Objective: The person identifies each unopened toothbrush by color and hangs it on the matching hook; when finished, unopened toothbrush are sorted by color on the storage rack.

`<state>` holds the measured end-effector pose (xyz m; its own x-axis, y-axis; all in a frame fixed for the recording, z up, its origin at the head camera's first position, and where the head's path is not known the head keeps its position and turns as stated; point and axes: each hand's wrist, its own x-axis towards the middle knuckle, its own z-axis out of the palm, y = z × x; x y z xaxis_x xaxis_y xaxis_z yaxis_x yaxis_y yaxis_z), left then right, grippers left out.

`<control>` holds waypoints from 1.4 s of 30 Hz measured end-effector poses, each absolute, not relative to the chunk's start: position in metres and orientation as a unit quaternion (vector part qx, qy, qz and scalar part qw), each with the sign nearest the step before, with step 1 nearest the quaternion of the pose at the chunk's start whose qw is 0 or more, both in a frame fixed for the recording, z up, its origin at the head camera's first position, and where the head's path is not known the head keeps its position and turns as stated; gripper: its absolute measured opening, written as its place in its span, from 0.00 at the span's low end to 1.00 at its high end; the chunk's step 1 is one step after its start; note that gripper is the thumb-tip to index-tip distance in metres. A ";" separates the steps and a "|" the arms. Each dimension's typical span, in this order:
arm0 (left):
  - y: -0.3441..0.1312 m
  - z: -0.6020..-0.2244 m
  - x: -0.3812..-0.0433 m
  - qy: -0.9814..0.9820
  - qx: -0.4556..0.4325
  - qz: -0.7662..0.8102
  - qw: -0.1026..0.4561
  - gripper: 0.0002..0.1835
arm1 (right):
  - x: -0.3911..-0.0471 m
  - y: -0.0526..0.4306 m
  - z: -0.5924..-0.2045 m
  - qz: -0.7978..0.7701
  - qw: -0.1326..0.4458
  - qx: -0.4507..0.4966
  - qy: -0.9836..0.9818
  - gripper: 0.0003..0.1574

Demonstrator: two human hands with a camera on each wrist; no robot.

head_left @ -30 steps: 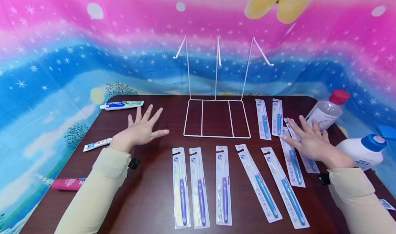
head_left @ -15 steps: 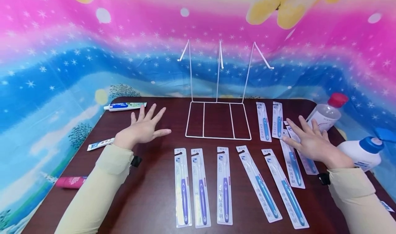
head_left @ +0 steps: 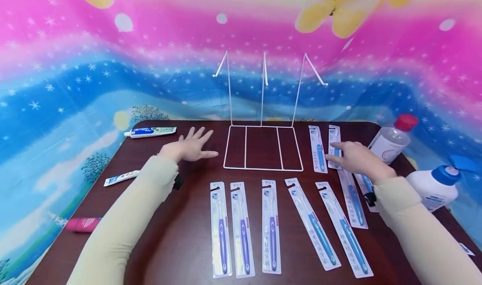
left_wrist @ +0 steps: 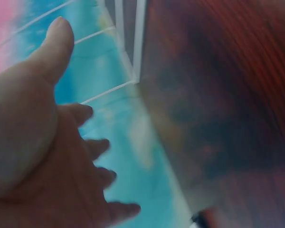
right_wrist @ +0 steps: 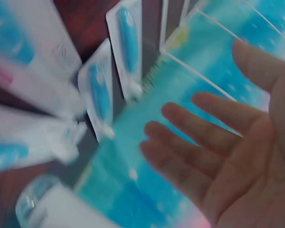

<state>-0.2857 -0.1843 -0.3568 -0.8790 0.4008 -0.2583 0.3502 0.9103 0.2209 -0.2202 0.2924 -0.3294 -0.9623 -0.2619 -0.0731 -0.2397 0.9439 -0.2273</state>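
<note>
My left hand point(head_left: 192, 146) hovers left of the white wire rack point(head_left: 263, 168), fingers spread and nothing held. Its splayed fingers point(left_wrist: 96, 149) show in the left wrist view. My right hand point(head_left: 355, 158) is over the packaged toothbrushes at the right, overlapping a blue toothbrush point(head_left: 334, 140) in the head view; its palm is bare in the right wrist view. Left of it lies another blue toothbrush point(head_left: 318, 149). Two more blue ones, including this toothbrush point(head_left: 352, 199), lie partly under the right forearm. In front are purple toothbrushes point(head_left: 271, 226) and slanting blue toothbrushes point(head_left: 313, 224), all in blister packs.
A toothpaste tube point(head_left: 152, 132) lies at the back left, a smaller tube point(head_left: 121, 178) and a pink tube point(head_left: 83, 224) nearer. At right are a red-capped clear bottle point(head_left: 391, 140) and a white pump bottle point(head_left: 433, 188). A patterned cloth point(head_left: 180, 84) hangs behind the table.
My right hand has moved left and its fingers are closer together, now over the back blue toothbrush. My left hand has moved right and slightly forward. The toothbrushes and rack keep their places.
</note>
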 end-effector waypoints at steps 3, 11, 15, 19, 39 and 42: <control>-0.181 -0.373 -0.304 0.956 0.223 0.086 0.168 0.48 | -0.245 0.277 -0.338 -0.120 0.051 -0.125 0.983 0.39; -0.179 -0.400 -0.320 0.943 0.263 0.092 0.181 0.48 | -0.284 0.254 -0.365 -0.095 0.037 -0.085 0.991 0.18; -0.179 -0.406 -0.320 0.941 0.267 0.067 0.196 0.47 | -0.290 0.251 -0.374 -0.087 0.049 -0.077 0.992 0.12; -0.176 -0.406 -0.319 0.940 0.274 0.037 0.200 0.44 | -0.294 0.251 -0.379 -0.082 0.055 -0.069 0.993 0.11; -0.165 -0.416 -0.340 0.939 0.269 0.021 0.212 0.46 | -0.307 0.243 -0.375 -0.080 0.103 -0.039 0.991 0.16; -0.163 -0.413 -0.338 0.939 0.268 0.027 0.215 0.46 | -0.309 0.239 -0.371 -0.071 0.116 -0.029 0.990 0.17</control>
<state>-0.3384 -0.1630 -0.4129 -0.7642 0.5142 -0.3894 0.4907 0.8553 0.1665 -0.3086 0.2392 -0.3714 -0.9713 -0.0739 -0.2259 -0.0409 0.9882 -0.1473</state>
